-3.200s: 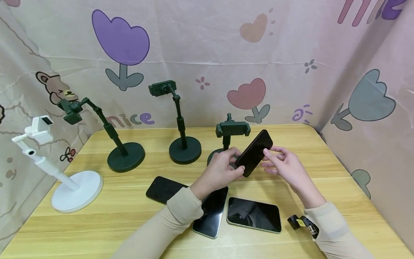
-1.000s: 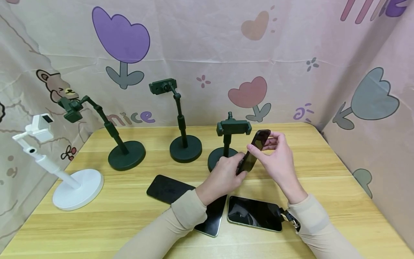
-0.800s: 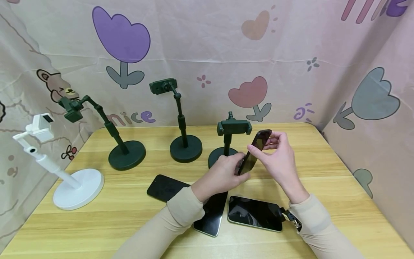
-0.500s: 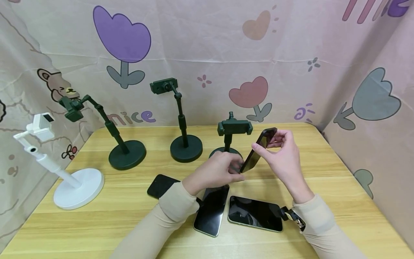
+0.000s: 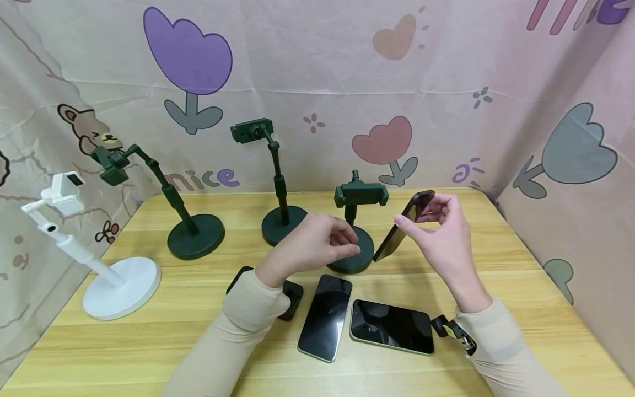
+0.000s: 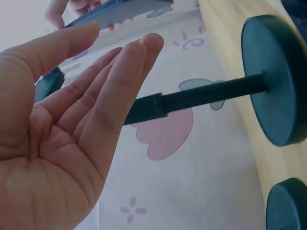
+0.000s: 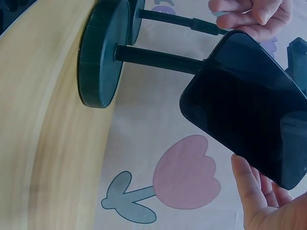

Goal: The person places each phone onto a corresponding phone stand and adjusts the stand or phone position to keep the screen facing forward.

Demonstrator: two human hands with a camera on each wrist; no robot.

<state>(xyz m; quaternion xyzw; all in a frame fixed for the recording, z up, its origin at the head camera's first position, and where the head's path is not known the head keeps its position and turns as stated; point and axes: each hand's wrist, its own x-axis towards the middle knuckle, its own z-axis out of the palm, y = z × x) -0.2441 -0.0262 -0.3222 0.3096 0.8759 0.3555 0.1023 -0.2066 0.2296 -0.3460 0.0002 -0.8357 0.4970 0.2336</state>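
Observation:
My right hand (image 5: 448, 242) holds a black smartphone (image 5: 394, 238) by its edges, tilted in the air, thumb on one side and fingers on the other. In the right wrist view the phone's dark screen (image 7: 244, 105) fills much of the picture. My left hand (image 5: 312, 242) holds nothing; its fingers are loosely bent in the head view, with the palm seen in the left wrist view (image 6: 72, 129). It hovers before a dark green phone stand (image 5: 361, 194), whose upright clamp head stands just left of the held phone. The left hand appears apart from both phone and stand.
Three more phones lie on the wooden table: one upright (image 5: 324, 318), one crosswise (image 5: 392, 327), and one partly under my left sleeve (image 5: 294, 300). Two dark green stands (image 5: 195, 237) (image 5: 279, 190) and a white stand (image 5: 121, 288) are at the left and back. A printed cloth (image 5: 297, 55) hangs behind.
My left hand has let go of the phone and moved left. The right hand now holds the phone alone and has carried it slightly right, tilting it more edge-on.

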